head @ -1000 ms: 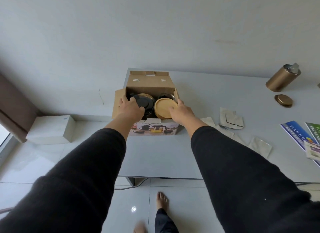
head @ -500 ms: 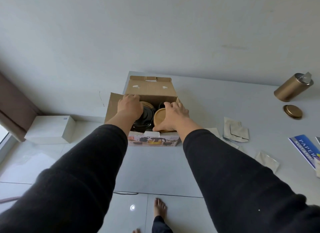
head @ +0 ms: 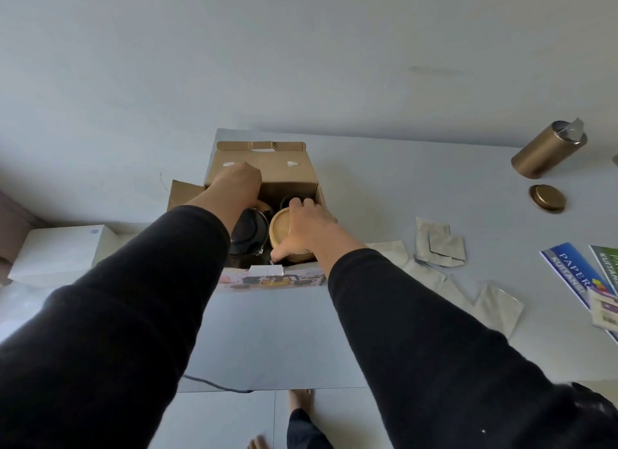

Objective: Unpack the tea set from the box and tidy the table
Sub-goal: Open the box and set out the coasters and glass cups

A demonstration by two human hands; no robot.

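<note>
Hands deeper in box [head: 267, 168] now, off its rim: left hand [head: 239, 181] curled toward far corner, hold hidden; right hand [head: 309, 221] spread over wooden lid [head: 279, 228], thumb hooked under edge; tea set unlifted, inside box on worktop [head: 267, 331]; first lift-out looks close

Both hands [head: 240, 184] [head: 309, 224] inside the open cardboard box [head: 287, 178].
</note>
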